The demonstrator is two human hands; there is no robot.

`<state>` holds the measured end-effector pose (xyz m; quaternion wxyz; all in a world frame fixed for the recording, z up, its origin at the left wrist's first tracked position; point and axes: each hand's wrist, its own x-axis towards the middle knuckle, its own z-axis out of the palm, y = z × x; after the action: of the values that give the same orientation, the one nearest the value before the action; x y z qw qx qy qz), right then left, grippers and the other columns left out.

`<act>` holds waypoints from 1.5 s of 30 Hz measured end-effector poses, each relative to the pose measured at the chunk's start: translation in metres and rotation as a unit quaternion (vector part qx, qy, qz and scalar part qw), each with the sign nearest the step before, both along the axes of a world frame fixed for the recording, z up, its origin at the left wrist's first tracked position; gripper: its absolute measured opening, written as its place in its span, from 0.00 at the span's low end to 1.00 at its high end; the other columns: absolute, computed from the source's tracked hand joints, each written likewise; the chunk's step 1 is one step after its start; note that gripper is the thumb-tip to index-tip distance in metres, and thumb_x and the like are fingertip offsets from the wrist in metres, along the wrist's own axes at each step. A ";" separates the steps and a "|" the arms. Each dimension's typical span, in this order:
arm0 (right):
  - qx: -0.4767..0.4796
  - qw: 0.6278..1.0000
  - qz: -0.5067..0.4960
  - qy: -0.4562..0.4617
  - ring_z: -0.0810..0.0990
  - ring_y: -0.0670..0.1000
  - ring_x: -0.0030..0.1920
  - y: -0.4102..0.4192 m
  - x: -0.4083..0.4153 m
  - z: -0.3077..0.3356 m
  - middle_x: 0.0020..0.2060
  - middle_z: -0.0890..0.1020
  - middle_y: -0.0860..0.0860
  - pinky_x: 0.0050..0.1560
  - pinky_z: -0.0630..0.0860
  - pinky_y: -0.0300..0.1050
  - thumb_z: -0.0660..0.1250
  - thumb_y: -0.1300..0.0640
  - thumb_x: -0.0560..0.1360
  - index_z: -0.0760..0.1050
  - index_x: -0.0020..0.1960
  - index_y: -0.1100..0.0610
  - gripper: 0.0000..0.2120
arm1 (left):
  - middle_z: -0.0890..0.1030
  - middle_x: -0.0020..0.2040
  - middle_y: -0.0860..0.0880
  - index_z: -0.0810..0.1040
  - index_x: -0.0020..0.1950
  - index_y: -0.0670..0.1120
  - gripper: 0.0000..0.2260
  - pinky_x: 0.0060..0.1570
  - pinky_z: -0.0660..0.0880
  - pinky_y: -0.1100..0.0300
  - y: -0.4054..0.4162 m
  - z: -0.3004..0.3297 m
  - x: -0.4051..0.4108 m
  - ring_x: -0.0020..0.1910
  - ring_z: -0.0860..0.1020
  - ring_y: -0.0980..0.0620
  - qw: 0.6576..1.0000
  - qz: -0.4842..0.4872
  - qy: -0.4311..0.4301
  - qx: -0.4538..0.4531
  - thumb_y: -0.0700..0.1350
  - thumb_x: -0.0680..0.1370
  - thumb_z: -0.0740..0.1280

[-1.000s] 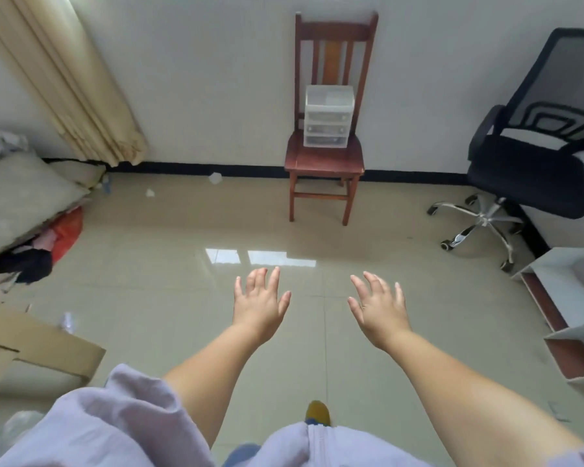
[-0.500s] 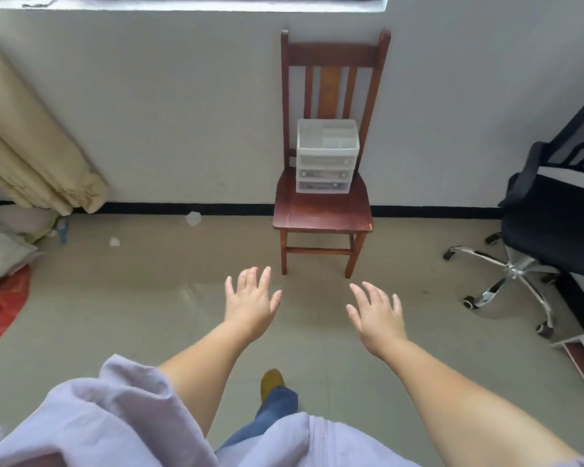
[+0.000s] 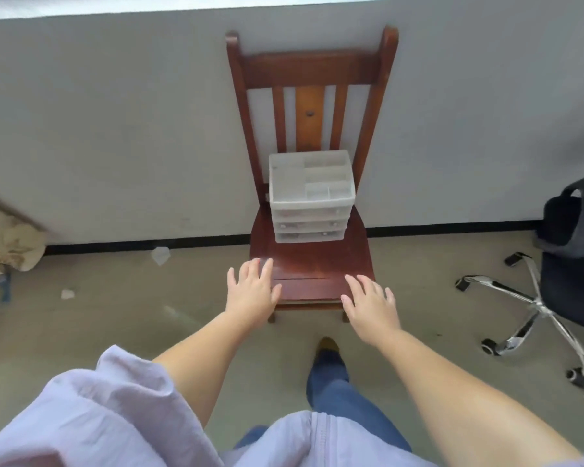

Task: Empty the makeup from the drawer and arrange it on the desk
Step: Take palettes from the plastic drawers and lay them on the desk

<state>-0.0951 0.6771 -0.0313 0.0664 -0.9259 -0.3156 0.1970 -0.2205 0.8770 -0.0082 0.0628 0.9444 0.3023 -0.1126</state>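
A small translucent white drawer organizer (image 3: 311,197) stands at the back of a red-brown wooden chair (image 3: 312,264) against the wall. It has three shut drawers and an open divided tray on top. Faint shapes show through the drawer fronts; I cannot tell what they are. My left hand (image 3: 252,291) is stretched forward with fingers spread, over the chair seat's front left corner. My right hand (image 3: 371,306) is stretched forward the same way at the seat's front right corner. Both hands hold nothing and are short of the organizer.
A black office chair (image 3: 567,251) with a chrome wheeled base (image 3: 533,308) stands to the right. A beige curtain (image 3: 7,244) bunches at the left wall. Bits of paper litter (image 3: 161,255) lie on the tiled floor. My foot (image 3: 327,347) is just before the chair.
I have walked closer to the wooden chair; it and the organizer loom larger. My hands, still spread and holding nothing, now reach the seat's front edge.
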 end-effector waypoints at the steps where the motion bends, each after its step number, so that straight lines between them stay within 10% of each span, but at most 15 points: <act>1: 0.005 1.000 -0.002 0.012 0.58 0.51 0.73 0.012 0.023 -0.002 0.74 0.60 0.50 0.73 0.51 0.53 0.47 0.45 0.82 0.54 0.76 0.48 0.24 | 0.57 0.75 0.45 0.51 0.76 0.49 0.26 0.72 0.49 0.45 0.011 -0.001 0.022 0.74 0.54 0.47 1.000 0.007 -0.001 -0.006 0.56 0.80 0.52; 11: 0.068 0.935 -0.174 0.301 0.75 0.54 0.59 0.137 0.166 -0.079 0.62 0.76 0.54 0.56 0.72 0.44 0.52 0.67 0.76 0.69 0.66 0.56 0.21 | 0.67 0.69 0.43 0.66 0.71 0.47 0.19 0.69 0.56 0.47 0.109 -0.040 0.195 0.68 0.64 0.43 0.994 -0.053 -0.093 -0.029 0.43 0.79 0.58; 13: 0.149 0.861 -0.298 0.384 0.76 0.53 0.58 0.169 0.179 -0.101 0.62 0.76 0.56 0.57 0.73 0.45 0.52 0.68 0.77 0.68 0.67 0.58 0.20 | 0.74 0.63 0.45 0.72 0.66 0.48 0.15 0.66 0.57 0.48 0.127 -0.060 0.217 0.61 0.70 0.44 0.992 -0.066 -0.106 -0.028 0.43 0.79 0.59; 17: 0.308 0.599 -0.532 0.513 0.77 0.53 0.55 0.222 0.197 -0.136 0.56 0.78 0.56 0.57 0.74 0.52 0.50 0.67 0.79 0.68 0.64 0.58 0.16 | 0.81 0.45 0.47 0.82 0.49 0.45 0.07 0.56 0.60 0.51 0.142 -0.092 0.232 0.44 0.78 0.43 0.979 -0.060 -0.193 0.007 0.41 0.78 0.64; 21: 0.360 0.446 -0.630 0.525 0.79 0.53 0.58 0.247 0.203 -0.153 0.43 0.80 0.52 0.61 0.72 0.54 0.51 0.67 0.79 0.72 0.60 0.59 0.15 | 0.82 0.42 0.48 0.83 0.46 0.46 0.05 0.51 0.61 0.54 0.148 -0.105 0.233 0.38 0.78 0.44 0.968 -0.088 -0.232 0.025 0.41 0.76 0.67; 32: 0.347 0.399 -0.654 0.541 0.79 0.54 0.48 0.196 0.141 -0.171 0.59 0.75 0.62 0.54 0.76 0.54 0.49 0.70 0.79 0.67 0.63 0.63 0.16 | 0.82 0.41 0.48 0.83 0.45 0.47 0.05 0.48 0.65 0.53 0.157 -0.102 0.231 0.36 0.77 0.44 0.967 -0.124 -0.222 0.018 0.41 0.75 0.68; 37: 0.302 0.457 -0.603 0.580 0.80 0.55 0.52 0.153 0.118 -0.156 0.54 0.78 0.59 0.56 0.75 0.54 0.51 0.71 0.79 0.68 0.62 0.62 0.15 | 0.81 0.45 0.46 0.82 0.49 0.45 0.06 0.51 0.63 0.52 0.154 -0.103 0.228 0.40 0.77 0.43 0.966 -0.121 -0.227 0.007 0.42 0.76 0.66; 41: 0.125 0.714 -0.393 0.566 0.84 0.50 0.45 0.134 0.145 -0.119 0.45 0.84 0.53 0.43 0.80 0.43 0.54 0.62 0.81 0.75 0.58 0.62 0.12 | 0.77 0.52 0.42 0.76 0.57 0.43 0.12 0.50 0.67 0.51 0.145 -0.111 0.209 0.50 0.73 0.44 0.953 -0.164 -0.255 0.007 0.40 0.74 0.66; 45: 0.117 0.930 -0.159 0.309 0.82 0.47 0.45 0.146 0.189 -0.102 0.47 0.82 0.50 0.46 0.80 0.45 0.59 0.58 0.79 0.77 0.51 0.54 0.08 | 0.79 0.50 0.42 0.78 0.53 0.42 0.16 0.45 0.74 0.53 0.130 -0.138 0.187 0.47 0.77 0.43 0.931 -0.327 -0.155 -0.052 0.35 0.66 0.74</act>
<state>0.0939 0.8229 -0.1328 0.2992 -0.8428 -0.1494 0.4217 -0.0331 1.0070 -0.1461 0.1178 0.9921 -0.0434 0.0049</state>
